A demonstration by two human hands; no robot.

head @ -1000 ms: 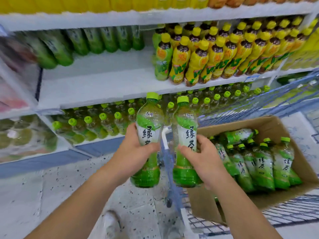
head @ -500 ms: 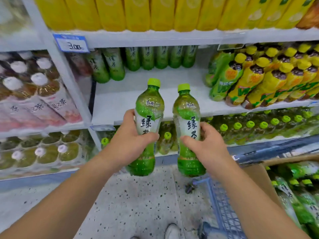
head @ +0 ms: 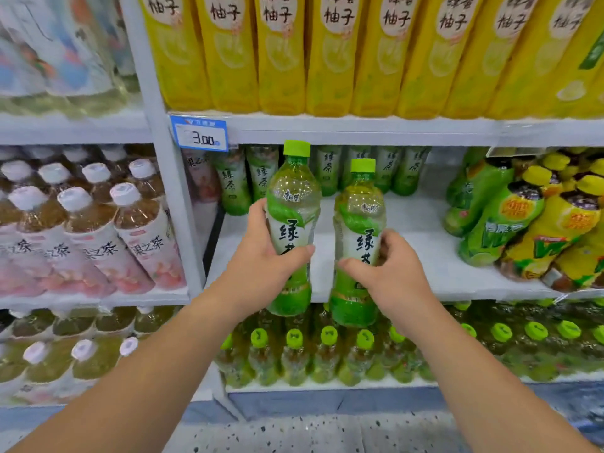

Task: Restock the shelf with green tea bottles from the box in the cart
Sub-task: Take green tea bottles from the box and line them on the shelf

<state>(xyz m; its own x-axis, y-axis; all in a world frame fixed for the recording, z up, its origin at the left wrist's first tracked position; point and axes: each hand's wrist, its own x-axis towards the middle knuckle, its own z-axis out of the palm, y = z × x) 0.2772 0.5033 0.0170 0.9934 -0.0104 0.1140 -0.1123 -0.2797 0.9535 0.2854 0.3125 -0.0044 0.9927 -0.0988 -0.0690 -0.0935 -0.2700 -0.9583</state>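
Tea bottles upright, one per hand

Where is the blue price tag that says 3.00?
In the head view, the blue price tag sits on the shelf edge left of centre, beside the white post, just above the back row of green tea bottles.

Bright, even lighting, with a dim shadow band beneath the shelf board. Wide-angle distortion bends the frame's edges. The wrapped bottles at upper left are smeared; the centre is sharp.
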